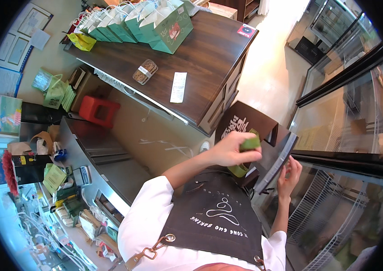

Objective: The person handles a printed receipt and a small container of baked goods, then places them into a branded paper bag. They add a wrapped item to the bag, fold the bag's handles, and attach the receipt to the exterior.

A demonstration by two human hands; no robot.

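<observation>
My left hand point(235, 148) is closed around a broad green strap point(250, 143), apparently a handle of the dark brown bag or box point(254, 115) with white writing. Below that hand hangs another green loop point(238, 170). To the right of the strap stands a dark panel point(268, 157) with a grey edge strip point(277, 162). The fingers of my right hand point(288, 176) are bent at the outer side of this strip; whether they grip it or only touch it cannot be told. The inside of the brown carrier is mostly hidden.
A dark wooden counter point(208, 61) bears green paper bags point(172, 32), a clear box of food point(145, 71) and a printed slip point(179, 87). Framed glass doors point(343, 111) line the right. A red stool point(98, 111) and a steel worktop point(110, 155) are at left.
</observation>
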